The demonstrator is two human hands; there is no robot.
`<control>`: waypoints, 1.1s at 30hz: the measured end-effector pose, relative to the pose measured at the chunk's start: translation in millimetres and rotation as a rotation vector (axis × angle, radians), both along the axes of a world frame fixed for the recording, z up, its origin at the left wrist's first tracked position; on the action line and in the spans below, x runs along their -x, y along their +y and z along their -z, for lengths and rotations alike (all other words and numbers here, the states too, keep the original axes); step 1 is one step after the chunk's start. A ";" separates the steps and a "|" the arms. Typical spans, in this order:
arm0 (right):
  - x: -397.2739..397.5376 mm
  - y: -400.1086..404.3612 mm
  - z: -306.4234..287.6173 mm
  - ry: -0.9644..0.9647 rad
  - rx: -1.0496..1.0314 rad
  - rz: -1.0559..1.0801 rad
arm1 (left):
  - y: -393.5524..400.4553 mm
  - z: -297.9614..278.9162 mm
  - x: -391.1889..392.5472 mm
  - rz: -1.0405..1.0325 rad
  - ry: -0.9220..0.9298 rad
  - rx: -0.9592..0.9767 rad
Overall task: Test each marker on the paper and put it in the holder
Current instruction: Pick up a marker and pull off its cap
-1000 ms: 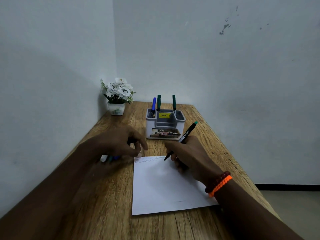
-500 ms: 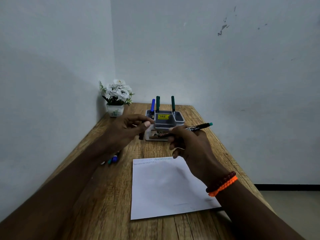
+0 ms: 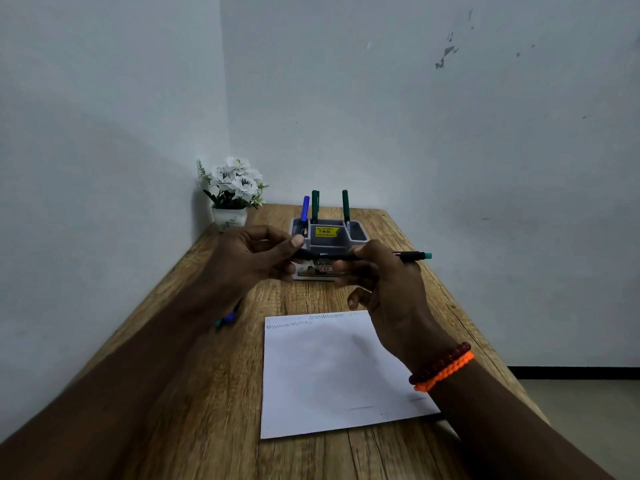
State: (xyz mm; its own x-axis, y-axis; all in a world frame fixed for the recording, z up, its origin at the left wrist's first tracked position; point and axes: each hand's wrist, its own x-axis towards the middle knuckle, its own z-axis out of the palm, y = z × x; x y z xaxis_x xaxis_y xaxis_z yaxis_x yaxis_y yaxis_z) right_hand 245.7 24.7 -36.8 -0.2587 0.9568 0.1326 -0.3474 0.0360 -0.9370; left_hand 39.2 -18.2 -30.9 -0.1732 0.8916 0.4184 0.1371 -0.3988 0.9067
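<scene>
change: marker [image 3: 363, 257] lifted off the paper [image 3: 332, 372], now level in front of holder [image 3: 358, 233] | right hand [image 3: 384, 282] grips barrel, left hand [image 3: 256, 252] pinches cap end | read: test done, likely recapping

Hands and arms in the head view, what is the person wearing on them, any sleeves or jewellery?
Both forearms are bare, with no sleeves in view. The left hand carries no ring, watch or band that shows. Behind the right hand, the wrist wears two bands side by side: a dark red beaded bracelet and a bright orange braided cord bracelet.
</scene>
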 end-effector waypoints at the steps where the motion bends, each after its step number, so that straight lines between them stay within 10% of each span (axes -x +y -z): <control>1: 0.2 -0.6 0.6 -0.007 -0.008 -0.002 | -0.8 -0.4 -1.3 0.008 -0.001 0.004; 33: 4.9 1.0 12.2 0.009 0.019 -0.151 | -0.7 2.0 0.6 0.081 0.074 -0.010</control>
State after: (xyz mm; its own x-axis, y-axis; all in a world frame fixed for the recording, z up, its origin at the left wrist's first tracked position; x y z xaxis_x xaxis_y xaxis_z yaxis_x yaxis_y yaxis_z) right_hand 240.8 25.7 -49.0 -0.3985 0.9095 0.1183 -0.3560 -0.0345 -0.9339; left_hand 38.6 -19.0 -32.9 -0.0686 0.8971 0.4364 0.1707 -0.4205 0.8911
